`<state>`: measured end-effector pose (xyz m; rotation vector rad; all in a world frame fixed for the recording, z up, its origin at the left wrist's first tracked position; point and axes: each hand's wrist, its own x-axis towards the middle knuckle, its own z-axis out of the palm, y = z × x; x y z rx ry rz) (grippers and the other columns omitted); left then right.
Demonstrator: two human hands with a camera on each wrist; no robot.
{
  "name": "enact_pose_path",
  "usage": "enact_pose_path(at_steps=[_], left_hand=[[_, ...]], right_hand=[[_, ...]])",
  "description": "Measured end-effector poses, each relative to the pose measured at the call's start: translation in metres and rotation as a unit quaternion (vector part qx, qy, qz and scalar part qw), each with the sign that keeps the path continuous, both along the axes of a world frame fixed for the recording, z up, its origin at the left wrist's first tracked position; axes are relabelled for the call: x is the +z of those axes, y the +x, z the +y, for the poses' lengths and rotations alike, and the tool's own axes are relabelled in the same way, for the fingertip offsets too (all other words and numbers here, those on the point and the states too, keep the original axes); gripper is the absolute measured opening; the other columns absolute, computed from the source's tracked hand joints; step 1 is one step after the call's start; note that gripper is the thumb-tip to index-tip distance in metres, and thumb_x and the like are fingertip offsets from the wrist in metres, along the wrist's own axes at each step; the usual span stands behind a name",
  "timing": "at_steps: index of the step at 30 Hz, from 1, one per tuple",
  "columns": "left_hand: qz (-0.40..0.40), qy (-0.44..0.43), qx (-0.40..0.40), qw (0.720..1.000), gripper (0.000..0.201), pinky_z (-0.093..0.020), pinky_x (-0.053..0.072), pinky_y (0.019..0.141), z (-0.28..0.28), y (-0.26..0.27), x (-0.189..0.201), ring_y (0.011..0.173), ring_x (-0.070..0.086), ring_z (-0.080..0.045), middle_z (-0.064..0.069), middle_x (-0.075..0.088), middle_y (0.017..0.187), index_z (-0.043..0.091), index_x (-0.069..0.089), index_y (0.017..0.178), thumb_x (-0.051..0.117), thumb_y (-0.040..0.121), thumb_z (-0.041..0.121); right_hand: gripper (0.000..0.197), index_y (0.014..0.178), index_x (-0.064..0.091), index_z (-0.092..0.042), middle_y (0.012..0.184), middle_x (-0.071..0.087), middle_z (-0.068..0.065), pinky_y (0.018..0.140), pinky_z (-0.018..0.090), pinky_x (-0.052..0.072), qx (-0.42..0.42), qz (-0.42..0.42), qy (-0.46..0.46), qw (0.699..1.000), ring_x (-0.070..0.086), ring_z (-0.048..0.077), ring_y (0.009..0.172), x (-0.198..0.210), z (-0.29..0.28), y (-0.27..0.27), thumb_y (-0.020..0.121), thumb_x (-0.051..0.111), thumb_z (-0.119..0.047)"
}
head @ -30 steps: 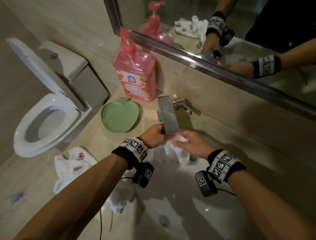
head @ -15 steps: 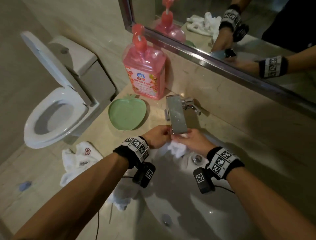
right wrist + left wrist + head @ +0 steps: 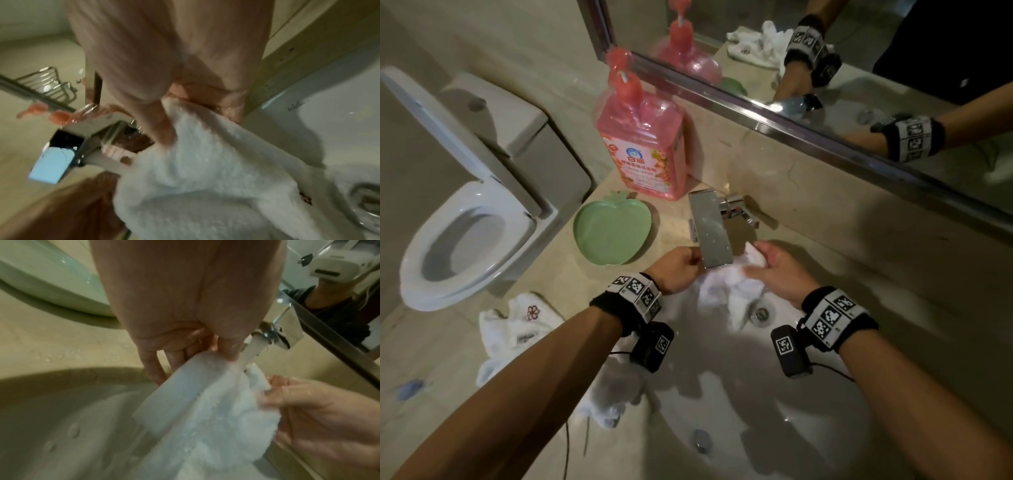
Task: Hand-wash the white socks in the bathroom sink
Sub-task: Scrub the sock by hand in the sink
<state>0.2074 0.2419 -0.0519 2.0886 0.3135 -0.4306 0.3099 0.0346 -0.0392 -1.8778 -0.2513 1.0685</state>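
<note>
Both hands hold 1 fluffy white sock [image 3: 726, 287] under the flat chrome faucet [image 3: 710, 233] at the far rim of the white oval sink [image 3: 808, 428]. The left hand [image 3: 679, 270] pinches its ribbed cuff; the right hand [image 3: 779, 274] curls around the bunched body, with water running onto it. More white socks [image 3: 517, 329] lie on the beige counter [image 3: 544, 274], near left. A green apple-shaped dish [image 3: 613, 228] sits beside a pink pump bottle [image 3: 643, 144].

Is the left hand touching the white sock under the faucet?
Touching. The left wrist view shows the left hand pinching the white sock's cuff edge under the faucet.
</note>
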Motion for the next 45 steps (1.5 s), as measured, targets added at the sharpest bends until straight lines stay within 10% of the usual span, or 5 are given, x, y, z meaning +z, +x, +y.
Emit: enact_pose_path(at_steps=[4,6,12,18,45], left_hand=[[-0.044,-0.059,0.056,0.996,0.025,-0.034,0.045,0.078,0.013,-0.009,0.015,0.072,0.054,-0.02,-0.001,0.06,0.073,0.016,0.061,0.073,0.057,0.094,0.003],[-0.04,-0.074,0.065,0.994,0.018,-0.032,0.043,0.074,0.016,-0.013,0.022,0.072,0.051,-0.016,-0.002,0.058,0.074,0.011,0.063,0.078,0.059,0.096,0.009],[0.036,-0.021,0.077,0.996,0.011,-0.038,0.049,0.088,0.028,-0.027,0.024,0.093,0.061,-0.024,-0.007,0.067,0.103,0.017,0.056,0.09,0.061,0.091,0.007],[0.045,0.071,-0.01,0.996,0.027,-0.027,0.041,0.086,0.011,-0.019,0.016,0.109,0.06,-0.03,-0.015,0.065,0.121,0.009,0.062,0.122,0.05,0.101,0.021],[-0.015,-0.101,0.218,0.971,0.024,-0.035,0.051,0.083,0.025,-0.027,0.011,0.085,0.06,-0.013,-0.003,0.065,0.098,0.014,0.062,0.102,0.069,0.09,0.034]], right_hand=[[0.045,0.125,0.066,-0.028,0.112,0.072,-0.006,0.094,0.041,0.055,0.119,-0.059,-0.027,0.991,0.067,0.013,0.105,-0.004,0.022,-0.018,0.082,0.08,-0.03],[0.006,0.092,0.073,-0.04,0.086,0.073,-0.013,0.079,0.031,0.056,0.146,-0.093,-0.013,0.985,0.068,0.006,0.086,-0.002,0.039,-0.028,0.09,0.072,-0.034],[0.03,0.078,0.074,-0.033,0.075,0.074,-0.018,0.056,0.013,0.049,0.049,-0.034,0.031,0.998,0.067,-0.004,0.069,-0.008,0.057,-0.025,0.092,0.067,-0.007],[0.009,0.093,0.074,-0.029,0.092,0.076,-0.005,0.084,0.042,0.058,0.033,-0.105,-0.049,0.993,0.071,0.02,0.094,-0.008,0.039,-0.016,0.089,0.069,-0.022],[0.011,0.099,0.069,-0.036,0.083,0.074,-0.021,0.063,0.016,0.055,0.041,-0.015,0.049,0.998,0.068,0.001,0.084,-0.007,0.059,-0.038,0.098,0.063,-0.027]])
